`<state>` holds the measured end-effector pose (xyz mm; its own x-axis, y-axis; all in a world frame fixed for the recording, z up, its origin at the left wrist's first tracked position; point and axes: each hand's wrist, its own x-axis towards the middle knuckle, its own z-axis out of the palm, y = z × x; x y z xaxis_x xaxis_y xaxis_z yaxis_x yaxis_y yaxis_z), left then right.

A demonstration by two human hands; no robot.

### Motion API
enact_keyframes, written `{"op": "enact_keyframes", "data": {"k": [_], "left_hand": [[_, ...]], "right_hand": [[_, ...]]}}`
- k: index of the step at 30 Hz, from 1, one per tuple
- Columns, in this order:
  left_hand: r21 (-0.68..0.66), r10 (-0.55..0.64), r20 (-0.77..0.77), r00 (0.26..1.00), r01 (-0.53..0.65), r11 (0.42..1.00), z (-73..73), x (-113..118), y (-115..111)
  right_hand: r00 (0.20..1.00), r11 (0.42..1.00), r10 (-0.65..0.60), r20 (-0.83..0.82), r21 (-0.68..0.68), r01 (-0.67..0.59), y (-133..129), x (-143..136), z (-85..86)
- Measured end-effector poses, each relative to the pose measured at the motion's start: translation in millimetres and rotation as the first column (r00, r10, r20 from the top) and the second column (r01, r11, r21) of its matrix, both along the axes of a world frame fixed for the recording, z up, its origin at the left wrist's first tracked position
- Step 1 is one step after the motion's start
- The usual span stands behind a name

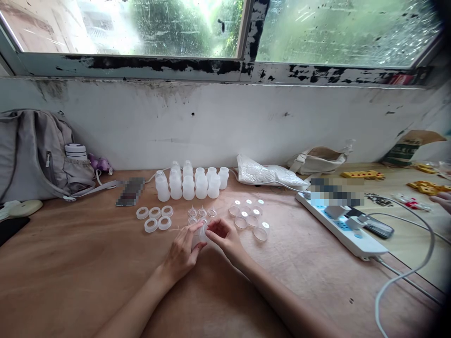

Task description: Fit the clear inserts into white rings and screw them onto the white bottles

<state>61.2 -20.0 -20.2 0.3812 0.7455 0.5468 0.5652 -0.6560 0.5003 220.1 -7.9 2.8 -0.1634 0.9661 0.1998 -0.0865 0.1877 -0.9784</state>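
Between my two hands is a small translucent bottle part [202,232], low over the wooden table [105,263]. My left hand [185,246] is closed around its left side, thumb and fingers on it. The fingertips of my right hand [223,237] pinch at its upper right edge. Just beyond lie clear nipple-shaped pieces [201,212], partly hidden by my fingers. White rings [151,225] lie to the left, and clear round caps with white dots [260,234] to the right. Frosted bottles [189,188] stand in rows behind, some with tops on.
A power strip [341,227] with cables and a dark phone [378,225] lie at the right. A silvery packet [262,172] and a pouch [319,159] sit by the wall. A grey backpack [31,150] is at the left. Another person's hand [442,201] shows at the right edge.
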Motion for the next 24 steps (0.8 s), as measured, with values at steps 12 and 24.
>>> {"op": "enact_keyframes", "data": {"k": [12, 24], "left_hand": [[-0.118, 0.024, 0.037, 0.999, -0.020, 0.993, 8.8, 1, -3], [-0.267, 0.050, 0.074, 0.996, -0.028, 0.963, 11.9, 5, -7]], "right_hand": [[0.976, 0.955, 0.177, -0.126, -0.216, -0.202, 5, 2, -4.6], [0.985, 0.980, 0.173, 0.027, -0.109, -0.169, 2, -6, -17.7]]}}
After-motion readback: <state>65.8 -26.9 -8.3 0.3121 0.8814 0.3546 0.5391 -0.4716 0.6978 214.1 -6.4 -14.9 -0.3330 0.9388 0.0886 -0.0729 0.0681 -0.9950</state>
